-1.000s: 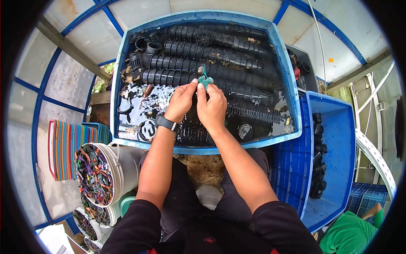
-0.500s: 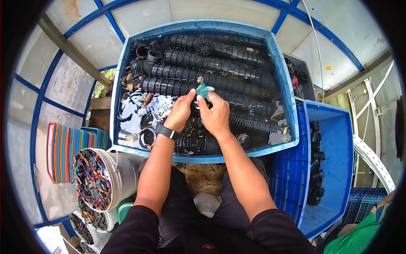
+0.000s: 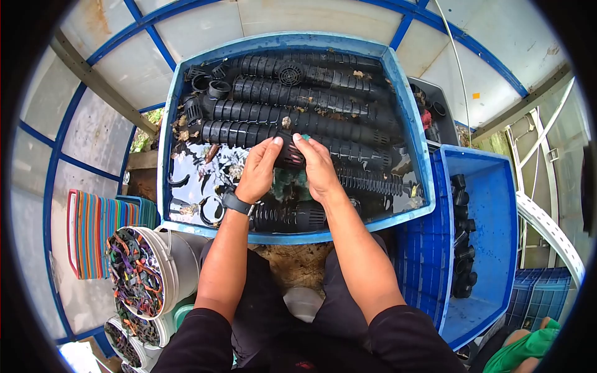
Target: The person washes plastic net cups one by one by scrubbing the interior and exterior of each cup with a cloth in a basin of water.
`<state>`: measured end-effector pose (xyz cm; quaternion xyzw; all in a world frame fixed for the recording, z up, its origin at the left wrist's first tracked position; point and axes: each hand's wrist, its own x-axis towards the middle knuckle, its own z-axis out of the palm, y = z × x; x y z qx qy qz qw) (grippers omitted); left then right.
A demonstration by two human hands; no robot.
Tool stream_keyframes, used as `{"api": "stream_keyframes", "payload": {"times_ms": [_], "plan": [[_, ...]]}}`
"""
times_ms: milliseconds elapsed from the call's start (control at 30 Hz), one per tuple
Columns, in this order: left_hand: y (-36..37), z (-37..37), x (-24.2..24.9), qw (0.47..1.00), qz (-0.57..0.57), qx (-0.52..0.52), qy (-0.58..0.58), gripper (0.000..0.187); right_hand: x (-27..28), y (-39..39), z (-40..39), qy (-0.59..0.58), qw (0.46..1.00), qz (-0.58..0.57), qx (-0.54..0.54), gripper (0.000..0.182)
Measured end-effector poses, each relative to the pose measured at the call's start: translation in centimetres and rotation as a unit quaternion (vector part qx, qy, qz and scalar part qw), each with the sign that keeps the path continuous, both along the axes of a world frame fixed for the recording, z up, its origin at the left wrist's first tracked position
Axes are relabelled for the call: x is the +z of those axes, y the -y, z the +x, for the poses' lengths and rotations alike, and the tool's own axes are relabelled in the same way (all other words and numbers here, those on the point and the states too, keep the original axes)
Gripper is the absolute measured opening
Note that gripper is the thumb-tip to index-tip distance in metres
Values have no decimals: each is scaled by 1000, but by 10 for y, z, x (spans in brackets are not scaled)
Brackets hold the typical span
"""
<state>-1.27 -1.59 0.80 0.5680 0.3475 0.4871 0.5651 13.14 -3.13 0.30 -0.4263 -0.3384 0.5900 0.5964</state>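
Both hands are over the water of a blue tub (image 3: pixel 428 155). Between them is a black slotted net cup (image 3: pixel 291 152), with pink showing through its slots. My left hand (image 3: pixel 254 174) grips its left side, thumb at the rim. From the right, my right hand (image 3: pixel 319 169) closes on the same cup, thumb also at the rim. Some green material (image 3: pixel 287 181) shows below the cup, between the wrists. Long nested rows of black net cups (image 3: pixel 245 132) lie in the dark water around the hands, among bits of brown debris. Loose black rings (image 3: pixel 219 89) sit at the back left.
On the right stands a blue crate (image 3: pixel 488 261) with black cups (image 3: pixel 461 248) along its inner side. White buckets (image 3: pixel 177 267) full of tangled strips and a stack of coloured trays (image 3: pixel 99 233) are at the left. A person in a green top (image 3: pixel 525 354) is at the lower right.
A black net cup is now between the hands, where the green material was held up before. The fingers have spread around the cup, and the view has shifted slightly.
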Motion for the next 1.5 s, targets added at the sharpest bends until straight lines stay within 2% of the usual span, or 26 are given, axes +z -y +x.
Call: {"api": "stream_keyframes", "payload": {"times_ms": [33, 100, 133, 167, 200, 233, 300, 333, 367, 433, 567, 633, 700, 767, 800, 833, 900, 933, 1033, 1100, 1167, 1200, 1300, 1367, 1433, 1500], "plan": [[-3, -1, 2, 1000, 3, 2, 1, 41, -1, -1, 3, 17, 1000, 13, 8, 24], [-8, -6, 3, 983, -160, 2, 89, 47, 0, 1, 2, 33, 999, 25, 18, 22], [-12, -5, 1, 969, -229, 27, 83, 53, 5, 3, 0, 188, 975, 117, 0, 23], [-14, -5, 0, 974, -226, 11, 14, 51, 7, 7, -1, 337, 919, 203, -19, 26], [-14, -6, -3, 971, -238, 6, 29, 49, 6, 7, -3, 378, 894, 240, -34, 33], [-14, -7, -5, 967, -249, 1, 45, 48, 4, 6, -5, 377, 895, 239, -34, 33], [-10, -3, -5, 991, -119, -4, 54, 42, 4, 1, -8, 219, 954, 205, -16, 34], [-9, -3, -5, 992, -108, 11, 68, 38, 17, 2, -2, 162, 976, 143, 37, 39], [-4, -1, -4, 990, -87, 28, 111, 35, 10, -3, 1, 109, 983, 143, 41, 43], [-5, -6, 0, 995, -46, 2, 83, 33, 18, 1, 6, -7, 995, 17, 103, 49], [-6, -12, 7, 997, -46, -55, 38, 29, 11, 1, 10, -17, 994, 11, 106, 51], [-10, -12, 3, 995, -43, -79, 43, 28, 11, 2, 8, -13, 998, 14, 60, 55], [-14, -11, -1, 996, -18, -82, 26, 27, 8, 4, 1, 7, 999, 32, 22, 54], [-11, -1, 0, 994, -55, -19, 96, 26, 1, 3, -2, 128, 983, 97, -83, 57], [-9, 5, 3, 992, -53, 1, 119, 24, 6, 5, -5, 165, 973, 120, -108, 44], [-8, 7, -1, 992, -54, 2, 118, 24, 9, 10, -7, 165, 973, 119, -108, 44], [-7, 10, -9, 979, -81, 38, 184, 22, 19, 23, -13, 421, 890, 81, -153, 32], [-3, 16, -6, 986, -41, 86, 137, 22, 17, 25, -18, 500, 834, 109, -207, 30], [-4, 14, -12, 986, -29, 114, 118, 21, 15, 23, -23, 513, 811, 153, -235, 25], [-5, 10, -13, 985, -31, 129, 113, 21, 16, 23, -23, 518, 820, 126, -206, 24], [-9, 5, -12, 979, -70, 83, 172, 21, 17, 16, -20, 472, 838, 190, -195, 30], [-10, 7, -12, 985, -49, 85, 143, 19, 13, 11, -20, 437, 852, 220, -187, 37], [-10, 6, -18, 983, -55, 78, 158, 18, 6, 12, -11, 467, 857, 170, -138, 36], [-8, 9, -18, 980, -69, 102, 158, 16, 6, 15, -12, 505, 831, 181, -149, 36], [-4, 10, -14, 957, -114, 110, 242, 16, 17, 21, -17, 555, 790, 190, -177, 36], [-6, 5, -17, 957, -115, 98, 248, 16, 16, 18, -18, 539, 789, 221, -197, 35]]}}
